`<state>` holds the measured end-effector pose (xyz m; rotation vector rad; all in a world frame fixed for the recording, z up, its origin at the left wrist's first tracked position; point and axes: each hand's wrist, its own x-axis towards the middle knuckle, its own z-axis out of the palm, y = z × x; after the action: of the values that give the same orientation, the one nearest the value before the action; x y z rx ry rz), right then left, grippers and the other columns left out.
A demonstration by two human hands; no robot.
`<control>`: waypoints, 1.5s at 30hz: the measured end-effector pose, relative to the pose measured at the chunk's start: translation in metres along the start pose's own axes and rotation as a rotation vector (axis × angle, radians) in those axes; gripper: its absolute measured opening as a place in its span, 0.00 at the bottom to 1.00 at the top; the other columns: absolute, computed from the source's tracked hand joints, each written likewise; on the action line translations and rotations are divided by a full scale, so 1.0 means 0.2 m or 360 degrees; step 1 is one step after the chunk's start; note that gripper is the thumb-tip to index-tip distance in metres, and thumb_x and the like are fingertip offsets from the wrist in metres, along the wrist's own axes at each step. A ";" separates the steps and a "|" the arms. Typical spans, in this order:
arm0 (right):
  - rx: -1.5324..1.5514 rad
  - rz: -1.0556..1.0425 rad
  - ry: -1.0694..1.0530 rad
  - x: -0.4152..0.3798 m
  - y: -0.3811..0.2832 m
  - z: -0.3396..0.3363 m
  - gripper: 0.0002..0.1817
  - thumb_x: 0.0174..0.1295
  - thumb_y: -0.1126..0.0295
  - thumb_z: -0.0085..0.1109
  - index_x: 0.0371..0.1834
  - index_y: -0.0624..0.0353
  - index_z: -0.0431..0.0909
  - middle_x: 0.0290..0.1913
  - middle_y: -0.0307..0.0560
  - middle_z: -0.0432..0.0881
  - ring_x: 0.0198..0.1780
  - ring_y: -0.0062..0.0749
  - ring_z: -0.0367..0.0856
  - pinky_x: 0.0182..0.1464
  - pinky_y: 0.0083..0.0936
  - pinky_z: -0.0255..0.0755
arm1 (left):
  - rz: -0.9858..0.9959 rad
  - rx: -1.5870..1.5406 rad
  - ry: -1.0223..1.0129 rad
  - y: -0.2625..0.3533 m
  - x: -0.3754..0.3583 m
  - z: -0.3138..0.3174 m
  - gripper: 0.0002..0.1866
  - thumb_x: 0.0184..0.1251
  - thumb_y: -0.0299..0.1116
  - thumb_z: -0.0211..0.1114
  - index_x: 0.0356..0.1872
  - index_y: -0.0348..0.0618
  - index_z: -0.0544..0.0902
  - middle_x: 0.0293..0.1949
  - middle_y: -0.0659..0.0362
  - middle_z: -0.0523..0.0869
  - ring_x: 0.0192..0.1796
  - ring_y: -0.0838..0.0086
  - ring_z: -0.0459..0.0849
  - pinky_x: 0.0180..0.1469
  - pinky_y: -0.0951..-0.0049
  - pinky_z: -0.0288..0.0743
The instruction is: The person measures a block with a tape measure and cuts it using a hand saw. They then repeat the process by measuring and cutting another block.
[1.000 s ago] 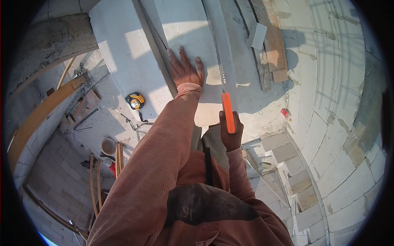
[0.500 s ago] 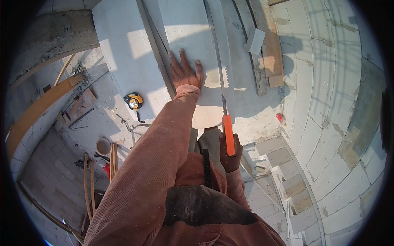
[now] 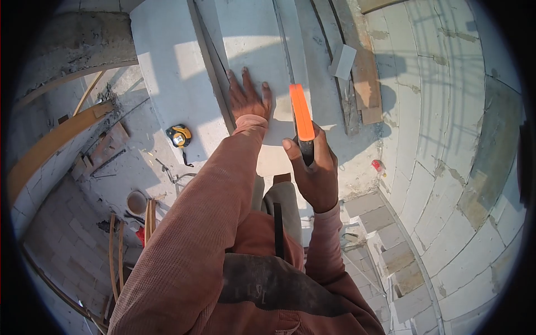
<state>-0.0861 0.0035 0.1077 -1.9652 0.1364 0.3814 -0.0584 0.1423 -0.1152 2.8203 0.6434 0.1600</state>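
My left hand [image 3: 248, 103] lies flat on a pale block [image 3: 254, 50], fingers spread and pointing away from me. A hand saw [image 3: 300, 111] with an orange and black handle is in my right hand [image 3: 318, 181], whose fingers wrap around the grip. The saw points away from me, in line with a long, dark, straight slit in the pale block, to the right of my left hand. Most of its blade is hidden or seen edge-on. Another pale slab [image 3: 167, 61] lies left of my left hand.
A yellow and black tape measure [image 3: 178, 135] sits to the left. Wooden boards [image 3: 368, 84] and a small white block [image 3: 342, 61] are at the right. A bucket [image 3: 137, 202] stands lower left. A block wall [image 3: 435, 111] rises on the right.
My right hand has pushed the saw forward, away from my body, and the toothed blade that showed before is now mostly out of sight. My left hand stays in place on the block.
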 end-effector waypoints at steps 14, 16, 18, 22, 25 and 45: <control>-0.0700 -0.0244 0.0116 1.10 -0.29 0.16 0.20 0.76 0.59 0.55 0.48 0.70 0.69 0.31 0.70 0.85 0.39 0.70 0.87 0.40 0.54 0.83 | 0.0018 -0.0062 0.0026 -0.01 0.05 -0.02 0.37 0.72 0.53 0.60 0.78 0.48 0.68 0.80 0.38 0.58 0.72 0.43 0.71 0.69 0.51 0.73; -0.0660 -0.0208 0.0122 1.01 -0.24 0.18 0.20 0.76 0.58 0.56 0.47 0.70 0.69 0.32 0.71 0.85 0.40 0.70 0.87 0.40 0.54 0.82 | 0.0008 -0.0021 -0.0030 0.00 0.02 -0.03 0.37 0.71 0.53 0.60 0.78 0.48 0.68 0.80 0.38 0.57 0.72 0.44 0.71 0.69 0.51 0.73; -0.0592 -0.0074 0.0096 0.76 -0.30 0.11 0.20 0.74 0.60 0.59 0.49 0.70 0.69 0.35 0.71 0.85 0.41 0.70 0.87 0.40 0.52 0.81 | 0.0035 -0.0071 0.0014 0.02 0.03 -0.01 0.37 0.71 0.53 0.60 0.78 0.48 0.68 0.80 0.38 0.58 0.72 0.44 0.71 0.69 0.51 0.73; -0.0584 0.0003 0.0178 0.16 -0.51 -0.05 0.16 0.75 0.68 0.61 0.57 0.65 0.71 0.32 0.59 0.87 0.35 0.61 0.89 0.38 0.46 0.81 | -0.0017 -0.0091 -0.0041 0.00 0.02 -0.03 0.37 0.71 0.54 0.60 0.78 0.49 0.68 0.80 0.39 0.58 0.72 0.45 0.71 0.69 0.51 0.72; -0.0506 -0.0014 0.0172 0.34 -0.46 -0.02 0.16 0.73 0.67 0.62 0.56 0.65 0.71 0.33 0.62 0.87 0.36 0.63 0.89 0.37 0.46 0.80 | -0.0037 -0.0092 -0.0047 0.01 0.02 -0.04 0.37 0.71 0.54 0.61 0.78 0.50 0.68 0.80 0.39 0.58 0.72 0.44 0.71 0.69 0.51 0.72; -0.0655 -0.0123 0.0091 1.00 -0.20 0.14 0.21 0.73 0.60 0.59 0.48 0.73 0.73 0.32 0.71 0.85 0.38 0.71 0.86 0.41 0.53 0.80 | -0.0044 -0.0163 -0.0093 0.02 0.04 -0.03 0.38 0.73 0.55 0.58 0.79 0.50 0.65 0.81 0.40 0.56 0.73 0.43 0.69 0.72 0.49 0.70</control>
<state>0.1072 0.0619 0.0666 -2.3805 0.0177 0.3206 -0.0503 0.1433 -0.1073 2.7060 0.6418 0.1023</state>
